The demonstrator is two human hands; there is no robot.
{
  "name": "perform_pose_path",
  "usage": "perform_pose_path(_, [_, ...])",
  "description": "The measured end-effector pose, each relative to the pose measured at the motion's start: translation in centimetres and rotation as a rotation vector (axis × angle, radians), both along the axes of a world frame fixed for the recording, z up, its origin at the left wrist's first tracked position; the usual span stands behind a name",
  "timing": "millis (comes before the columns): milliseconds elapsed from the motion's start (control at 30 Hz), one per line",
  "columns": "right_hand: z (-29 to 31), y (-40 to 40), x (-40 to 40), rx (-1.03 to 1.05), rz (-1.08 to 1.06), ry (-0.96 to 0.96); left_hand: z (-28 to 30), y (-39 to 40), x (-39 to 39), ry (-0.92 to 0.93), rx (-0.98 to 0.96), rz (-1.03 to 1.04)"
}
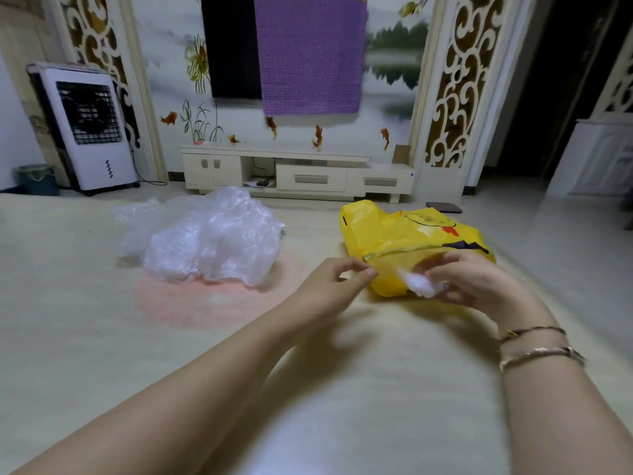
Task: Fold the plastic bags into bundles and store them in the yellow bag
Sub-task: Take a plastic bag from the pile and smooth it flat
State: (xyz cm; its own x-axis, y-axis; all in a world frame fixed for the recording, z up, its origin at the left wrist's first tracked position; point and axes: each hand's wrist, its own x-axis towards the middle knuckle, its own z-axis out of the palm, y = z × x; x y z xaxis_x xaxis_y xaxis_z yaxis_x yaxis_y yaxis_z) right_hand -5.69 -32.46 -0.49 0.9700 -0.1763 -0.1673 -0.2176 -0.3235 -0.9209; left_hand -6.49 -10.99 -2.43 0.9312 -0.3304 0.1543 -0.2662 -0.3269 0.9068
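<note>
Fingers [445, 286] curled around white bundle [421, 286]

Your right hand [476, 279] and the white bundle [423, 286] are motion-blurred; grip unclear. It hides the yellow bag [404, 231] mouth. Both forearms cut off at bottom edge.

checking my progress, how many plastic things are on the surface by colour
yellow bag: 1
clear loose pile: 1, bags inside too crumpled to count
white folded bundle, held in the right hand: 1
total: 3
</note>
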Motion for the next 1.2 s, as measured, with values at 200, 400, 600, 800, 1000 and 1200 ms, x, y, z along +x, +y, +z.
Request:
perform_pose_path(200, [-1.4, 3.1, 2.1, 0.228, -0.024, -0.250, -2.1, -2.7, 1.3, -0.082, -0.075, 0.114])
perform_pose_path(400, [-2.6, 6.6, 3.2, -0.468, 0.082, -0.007, -2.7, -1.7, 1.4, -0.079, -0.161, 0.129])
perform_pose_path(600, [-2.1, 6.5, 2.0, -0.583, 0.187, -0.061, -2.6, -1.5, 1.5, -0.012, -0.159, 0.103])
perform_pose_path(800, [0.7, 5.3, 0.0, -0.608, 0.325, -0.052, -1.9, -0.9, 0.8, 0.048, -0.207, 0.090])
perform_pose_path(1000, [2.7, 5.2, -1.5, -0.704, 0.215, -0.095, 1.1, 2.4, 0.6, -0.066, -0.083, 0.306])
perform_pose_path(1200, [1.9, 6.7, -0.9, -0.744, 0.165, -0.119, -0.9, 8.0, 1.8, -0.245, 0.324, 0.562])
